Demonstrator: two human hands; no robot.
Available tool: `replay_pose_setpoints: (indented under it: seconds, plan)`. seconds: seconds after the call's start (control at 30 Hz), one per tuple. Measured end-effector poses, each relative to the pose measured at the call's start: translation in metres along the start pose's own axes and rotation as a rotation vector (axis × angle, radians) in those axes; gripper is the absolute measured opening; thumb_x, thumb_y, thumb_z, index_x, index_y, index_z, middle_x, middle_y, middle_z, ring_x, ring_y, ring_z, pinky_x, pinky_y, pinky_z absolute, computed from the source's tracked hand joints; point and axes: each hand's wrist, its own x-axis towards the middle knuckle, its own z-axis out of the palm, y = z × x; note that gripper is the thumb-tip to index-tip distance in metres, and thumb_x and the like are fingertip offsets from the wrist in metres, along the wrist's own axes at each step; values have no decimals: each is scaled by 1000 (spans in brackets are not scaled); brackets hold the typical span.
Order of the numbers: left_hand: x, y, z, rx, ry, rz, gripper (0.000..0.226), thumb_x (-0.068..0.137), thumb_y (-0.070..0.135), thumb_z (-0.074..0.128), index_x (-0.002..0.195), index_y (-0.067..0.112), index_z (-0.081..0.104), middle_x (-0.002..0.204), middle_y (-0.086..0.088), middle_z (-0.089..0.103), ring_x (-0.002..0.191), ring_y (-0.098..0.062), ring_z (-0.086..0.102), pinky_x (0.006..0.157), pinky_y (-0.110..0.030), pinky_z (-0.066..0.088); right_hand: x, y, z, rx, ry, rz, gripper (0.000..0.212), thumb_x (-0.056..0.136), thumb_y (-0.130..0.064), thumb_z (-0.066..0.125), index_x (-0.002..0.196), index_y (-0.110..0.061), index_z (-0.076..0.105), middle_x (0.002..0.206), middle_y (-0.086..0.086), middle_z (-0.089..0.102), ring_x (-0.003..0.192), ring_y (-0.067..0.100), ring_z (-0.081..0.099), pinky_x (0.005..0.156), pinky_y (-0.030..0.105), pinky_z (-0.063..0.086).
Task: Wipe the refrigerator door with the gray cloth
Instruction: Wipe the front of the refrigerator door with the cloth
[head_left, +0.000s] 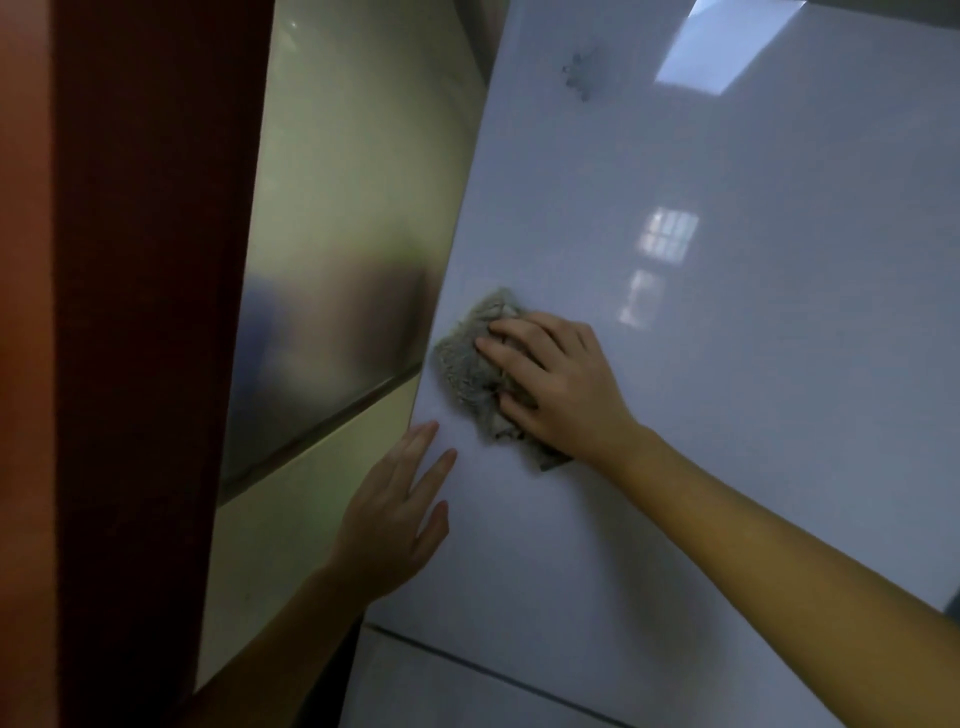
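Wiping is under way near the left edge of the refrigerator door (727, 364), which fills the right and centre of the frame as a broad, flat, glossy pale panel. The right hand (561, 384) lies spread over the gray cloth (467, 371), fingers extended and palm pressing it flat against the door just left of centre; this is a press rather than a closed grip. The cloth is crumpled and nubbly, a soft looped weave bunched into an uneven pad, with part of it peeking out below the wrist.

The left hand (395, 525) is open and holds nothing, fingers straight, laid against the door's left edge in the lower centre of the frame, seemingly steadying the panel.

A dark, speckled smudge (584, 73) sits high on the door, at the upper centre of the frame, well apart from the cloth. Bright window reflections show how smooth the finish is. A thin dark seam (493, 670) crosses the bottom of the frame, where a lower panel begins.

To the left, a greenish-beige wall panel (353, 208) has a dull sheen, and a reddish-brown frame (130, 364) runs down the far left.

Judging from this, the next move calls for sliding the cloth upward and rightward with steady pressure toward the smudge, then covering the unwiped expanse.
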Motion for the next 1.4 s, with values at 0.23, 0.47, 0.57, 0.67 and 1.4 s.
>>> replay_pose_setpoints:
  seconds: [0.23, 0.47, 0.57, 0.67, 1.4]
  plan:
    - [-3, 4, 0, 24, -6, -21, 54, 97, 35, 47, 143, 7, 52, 158, -18, 37, 148, -30, 35, 117, -40, 36, 29, 16, -1, -5, 117, 258, 51, 86, -26, 70, 135, -14, 63, 138, 10, 61, 124, 36, 56, 94, 45, 45]
    - [-14, 2, 2, 39, -41, 22, 52, 97, 33, 48, 142, 8, 55, 156, -21, 40, 146, -34, 38, 116, -40, 38, -35, -25, 8, 50, -50, -41, 46, 90, -25, 65, 135, -15, 64, 137, 8, 63, 126, 29, 54, 93, 41, 44]
    - [-11, 4, -2, 67, -42, 24, 51, 96, 31, 50, 140, 6, 56, 156, -22, 40, 145, -35, 40, 117, -40, 35, -49, -5, -10, 29, -38, -28, 44, 90, -23, 66, 133, -16, 66, 136, 8, 65, 124, 30, 57, 93, 41, 46]
    - [-10, 13, -2, 82, -42, -18, 51, 96, 32, 49, 140, 7, 55, 156, -21, 40, 145, -35, 39, 118, -39, 32, -60, 29, -34, -7, 43, 129, 48, 86, -21, 71, 133, -15, 66, 136, 9, 64, 122, 35, 59, 95, 45, 46]
    - [-47, 23, 19, 131, -70, -120, 54, 98, 36, 45, 146, 11, 49, 161, -17, 32, 150, -31, 32, 119, -37, 25, -161, -31, -5, 67, -10, 46, 44, 89, -20, 69, 133, -16, 66, 135, 7, 65, 124, 29, 59, 93, 43, 45]
